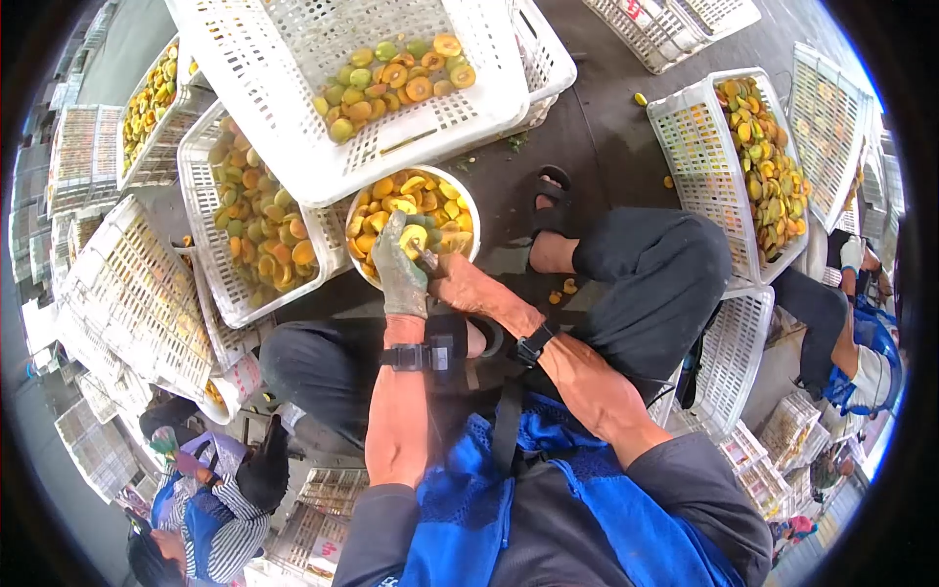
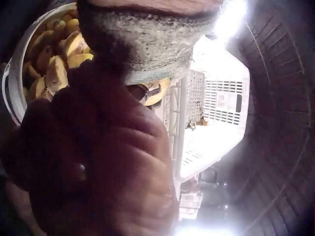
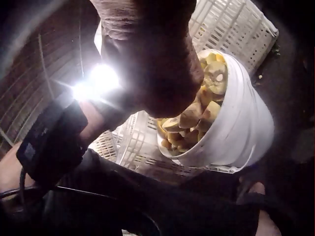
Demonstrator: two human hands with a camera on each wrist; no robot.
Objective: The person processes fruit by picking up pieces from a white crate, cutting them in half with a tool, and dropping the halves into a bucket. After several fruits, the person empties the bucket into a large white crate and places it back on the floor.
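Note:
My left hand [image 1: 399,279], in a soiled grey glove, holds a yellow peach half [image 1: 415,236] over a round white bucket [image 3: 246,123]. My bare right hand [image 1: 468,286] grips a small dark tool [image 1: 427,257], its tip at the cut face of the fruit. Most of the tool is hidden in the fist. Cut yellow peach pieces [image 1: 452,207] fill the bucket nearly to the rim. In the left wrist view the right fist covers the middle, with a dark tip against the yellow flesh just beyond it.
A big tilted white crate [image 1: 245,108] with halved peaches leans beyond the bucket. Fuller crates stand at the left [image 1: 196,176] and right [image 1: 685,132]. A sandalled foot [image 1: 552,196] is right of the bucket. Other people [image 1: 220,509] sit among stacked crates behind.

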